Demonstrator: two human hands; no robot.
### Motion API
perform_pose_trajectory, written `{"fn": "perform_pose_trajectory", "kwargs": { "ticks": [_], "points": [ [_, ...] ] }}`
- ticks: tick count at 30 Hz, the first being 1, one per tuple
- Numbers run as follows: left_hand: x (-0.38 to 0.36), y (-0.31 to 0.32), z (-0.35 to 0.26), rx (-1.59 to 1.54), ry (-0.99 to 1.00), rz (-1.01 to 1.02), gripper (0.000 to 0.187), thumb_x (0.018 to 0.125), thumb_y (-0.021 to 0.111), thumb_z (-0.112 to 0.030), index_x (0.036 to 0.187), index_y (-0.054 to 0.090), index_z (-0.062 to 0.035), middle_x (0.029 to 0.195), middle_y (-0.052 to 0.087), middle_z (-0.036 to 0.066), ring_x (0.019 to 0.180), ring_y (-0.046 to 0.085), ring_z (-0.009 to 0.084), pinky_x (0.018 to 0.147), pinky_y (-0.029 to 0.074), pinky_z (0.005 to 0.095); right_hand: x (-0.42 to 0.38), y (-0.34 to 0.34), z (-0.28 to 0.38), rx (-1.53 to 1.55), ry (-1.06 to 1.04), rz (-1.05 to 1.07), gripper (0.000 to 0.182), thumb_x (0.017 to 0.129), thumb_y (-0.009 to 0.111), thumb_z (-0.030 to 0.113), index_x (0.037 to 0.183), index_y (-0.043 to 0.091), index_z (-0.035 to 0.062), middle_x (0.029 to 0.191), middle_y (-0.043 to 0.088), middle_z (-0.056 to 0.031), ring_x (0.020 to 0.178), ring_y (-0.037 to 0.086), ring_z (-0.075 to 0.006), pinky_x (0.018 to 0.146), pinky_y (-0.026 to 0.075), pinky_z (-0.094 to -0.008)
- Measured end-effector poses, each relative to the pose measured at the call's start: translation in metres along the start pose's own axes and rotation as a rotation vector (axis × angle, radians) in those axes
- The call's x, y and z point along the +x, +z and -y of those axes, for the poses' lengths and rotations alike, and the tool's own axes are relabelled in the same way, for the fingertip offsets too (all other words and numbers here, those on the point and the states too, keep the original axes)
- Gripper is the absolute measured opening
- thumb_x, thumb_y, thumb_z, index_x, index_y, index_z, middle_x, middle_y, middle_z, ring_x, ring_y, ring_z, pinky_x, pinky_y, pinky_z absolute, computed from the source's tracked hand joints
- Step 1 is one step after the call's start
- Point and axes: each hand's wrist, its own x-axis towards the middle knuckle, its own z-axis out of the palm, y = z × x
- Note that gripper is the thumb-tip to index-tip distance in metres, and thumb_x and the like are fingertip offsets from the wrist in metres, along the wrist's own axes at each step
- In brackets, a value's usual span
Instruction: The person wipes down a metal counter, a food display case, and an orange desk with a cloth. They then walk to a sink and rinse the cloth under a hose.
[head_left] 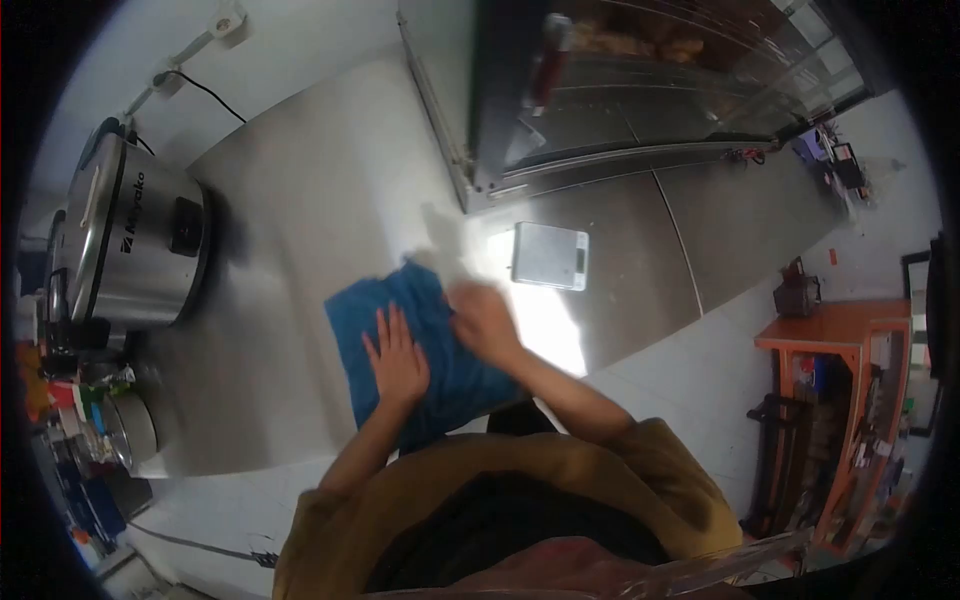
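A blue cloth (438,385) lies spread and wrinkled on the steel table (290,240), its lower part reaching the front edge near my body. My left hand (398,360) rests flat on the middle of the cloth with its fingers spread. At the cloth's upper right edge is my right hand (482,318), its fingers curled together against the fabric and slightly blurred. Just beyond that hand sits a small white scale (550,256).
A large steel rice cooker (150,235) stands at the left, with a round container (130,428) nearer the front. A glass display case (640,90) rises at the back right. Beyond the table on the right is an orange wooden shelf (850,325).
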Motion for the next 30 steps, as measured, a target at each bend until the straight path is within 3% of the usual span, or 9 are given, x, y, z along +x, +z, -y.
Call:
{"fn": "perform_pose_trajectory", "kwargs": {
  "ticks": [3,5,15,17,19,22,26,27,30],
  "points": [
    [0.062,0.012,-0.048,0.01,0.102,-0.04,0.06,0.088,0.039,-0.021,0.141,0.026,0.0022,0.151,0.018,0.013,0.141,0.01,0.0298,0.111,0.006,0.0557,0.007,-0.098,-0.068,-0.556,0.157,0.002,0.077,0.059,0.08,0.03,0.128,0.049,0.0143,0.131,0.044,-0.0152,0.126,0.037,-0.0309,0.099,0.029,-0.0525],
    [0.095,0.017,-0.07,0.014,0.157,-0.042,0.06,0.088,0.04,-0.021,0.141,0.026,0.0014,0.151,0.019,0.013,0.141,0.01,0.0292,0.111,0.007,0.0551,0.005,-0.135,-0.1,-0.525,0.199,0.323,0.096,0.056,0.082,0.039,0.138,0.036,0.018,0.136,0.035,-0.0172,0.13,0.03,-0.0319,0.101,0.02,-0.0612],
    [0.164,0.055,-0.228,-0.126,0.352,-0.019,0.059,0.089,0.04,-0.026,0.14,0.028,0.0011,0.149,0.024,0.014,0.141,0.013,0.0292,0.112,0.012,0.0534,-0.111,-0.217,-0.138,-0.663,0.647,0.039,0.104,0.049,0.081,0.045,0.135,0.037,0.008,0.127,0.043,-0.0217,0.119,0.042,-0.0335,0.099,0.028,-0.0509],
    [0.181,0.059,-0.266,-0.169,0.381,0.022,0.058,0.089,0.039,-0.026,0.139,0.029,0.0011,0.149,0.024,0.013,0.14,0.015,0.0289,0.112,0.012,0.0507,-0.154,-0.244,-0.174,-0.569,0.741,-0.209,0.098,0.054,0.079,0.047,0.133,0.04,0.0049,0.117,0.053,-0.0187,0.11,0.05,-0.0304,0.093,0.037,-0.0426],
    [0.182,0.066,-0.285,-0.187,0.455,-0.003,0.057,0.089,0.039,-0.025,0.139,0.03,0.001,0.149,0.025,0.013,0.14,0.016,0.0288,0.112,0.013,0.05,-0.202,-0.268,-0.224,0.202,0.995,-0.476,0.086,0.06,0.076,0.048,0.128,0.045,0.0052,0.105,0.059,-0.0117,0.101,0.056,-0.0264,0.086,0.041,-0.037],
    [0.151,0.078,-0.293,-0.235,0.603,-0.029,0.057,0.089,0.04,-0.025,0.139,0.032,0.001,0.148,0.027,0.012,0.139,0.018,0.0289,0.112,0.013,0.0495,-0.217,-0.294,-0.217,0.801,1.255,-0.526,0.07,0.074,0.068,0.044,0.13,0.043,0.0095,0.11,0.058,-0.0078,0.1,0.056,-0.0186,0.082,0.042,-0.0344],
    [0.077,0.067,-0.273,-0.271,0.78,0.088,0.057,0.089,0.042,-0.025,0.139,0.032,0.0003,0.148,0.027,0.012,0.139,0.018,0.0281,0.112,0.013,0.0485,-0.159,-0.262,-0.145,0.799,1.001,-0.462,0.064,0.075,0.067,0.034,0.128,0.045,0.0058,0.109,0.058,-0.0064,0.097,0.056,-0.0169,0.081,0.04,-0.0317],
    [0.037,0.074,-0.259,-0.2,0.83,0.081,0.055,0.089,0.039,-0.026,0.139,0.033,-0.0016,0.147,0.028,0.012,0.138,0.02,0.0275,0.111,0.015,0.0482,-0.127,-0.228,-0.132,0.638,0.953,-0.228,0.069,0.072,0.066,0.025,0.132,0.041,0.0032,0.126,0.05,-0.0107,0.113,0.049,-0.0243,0.099,0.034,-0.0364],
    [-0.001,0.068,-0.222,-0.283,0.874,0.151,0.058,0.089,0.042,-0.027,0.14,0.031,-0.0018,0.149,0.024,0.012,0.139,0.017,0.0273,0.112,0.014,0.0476,-0.05,-0.138,-0.076,0.603,0.81,0.018,0.087,0.07,0.071,0.027,0.14,0.026,0.0014,0.137,0.037,-0.0214,0.128,0.037,-0.0309,0.103,0.033,-0.0387]
  ]
}}
